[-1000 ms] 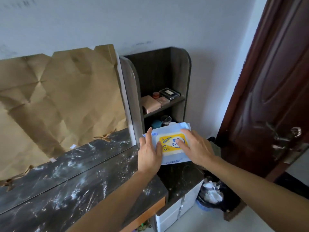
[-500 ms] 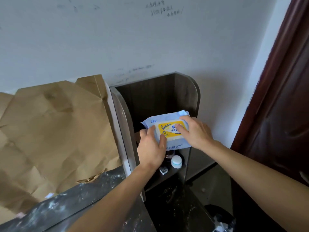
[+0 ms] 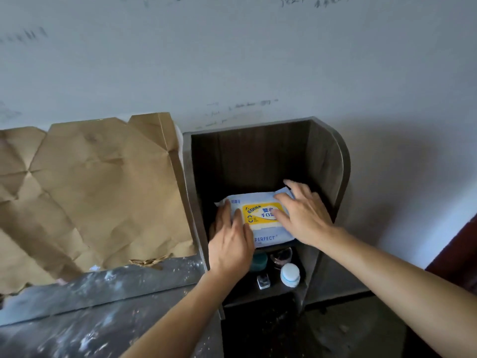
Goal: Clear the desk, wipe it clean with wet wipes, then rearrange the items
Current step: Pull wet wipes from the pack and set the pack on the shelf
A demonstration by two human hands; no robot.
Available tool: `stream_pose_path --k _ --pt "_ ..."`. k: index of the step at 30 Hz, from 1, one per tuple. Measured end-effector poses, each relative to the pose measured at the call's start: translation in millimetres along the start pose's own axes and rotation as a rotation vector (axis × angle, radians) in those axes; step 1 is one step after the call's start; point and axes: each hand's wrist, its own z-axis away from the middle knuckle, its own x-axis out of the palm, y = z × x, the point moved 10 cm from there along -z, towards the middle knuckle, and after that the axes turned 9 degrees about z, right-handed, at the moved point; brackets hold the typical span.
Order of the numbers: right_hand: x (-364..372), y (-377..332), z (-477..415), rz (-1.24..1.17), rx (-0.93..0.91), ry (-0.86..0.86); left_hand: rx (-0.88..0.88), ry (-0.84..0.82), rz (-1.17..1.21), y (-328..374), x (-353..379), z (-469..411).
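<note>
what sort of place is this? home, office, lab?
Likely a bedroom or dorm room, at a vanity-style desk: a marbled desk top, a small wooden shelf unit holding cosmetic-looking jars, and a scribbled-on painted wall. A pack of wet wipes is at its upper shelf.

On the wet wipes pack [image 3: 259, 215]: "EDI", "PERFECT".
</note>
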Motion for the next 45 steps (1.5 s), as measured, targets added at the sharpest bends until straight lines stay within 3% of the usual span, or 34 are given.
stream_pose_path --k 3,6,12,15,22,26,29,32,38,42,45 --pt "0.9 -17.5 5.8 -0.149 -0.238 -0.064 0.000 0.023 -0.018 -3.5 7.0 3.2" --pt "10.5 -16.2 4.0 -0.234 -0.278 -0.139 -0.027 0.038 0.002 -7.0 8.8 5.7" --pt "2.5 -26.8 -1.6 -0.089 -0.412 -0.032 -0.032 0.026 0.015 -9.9 11.0 8.2" --pt "-16.3 -21.3 -14.6 -0.149 -0.330 -0.013 -0.023 -0.010 0.021 -10.7 14.2 9.2" --pt "-20.3 11.7 -62.0 -0.240 0.057 0.022 -0.038 -0.113 -0.079 -4.4 11.3 4.5" --pt "-3.5 40.8 -59.4 -0.513 0.330 0.039 0.074 -0.021 -0.130 20.3 -1.3 -11.8" --pt "14.5 52.6 -54.4 -0.689 0.433 -0.041 0.017 -0.079 -0.085 32.7 8.9 -27.0" --pt "23.2 52.8 -50.8 -0.774 0.434 -0.120 -0.087 -0.097 -0.110 35.1 18.5 -40.2" --pt "23.5 45.2 -41.2 -0.833 0.340 -0.166 -0.150 -0.019 0.080 25.5 8.3 -52.9" --pt "15.4 34.0 -37.5 -0.723 0.194 -0.151 -0.347 0.076 0.390 -3.4 -8.7 -44.2" --pt "11.0 11.8 -36.3 -0.589 0.029 -0.245 -0.385 0.121 0.487 -16.8 -16.8 -32.4"
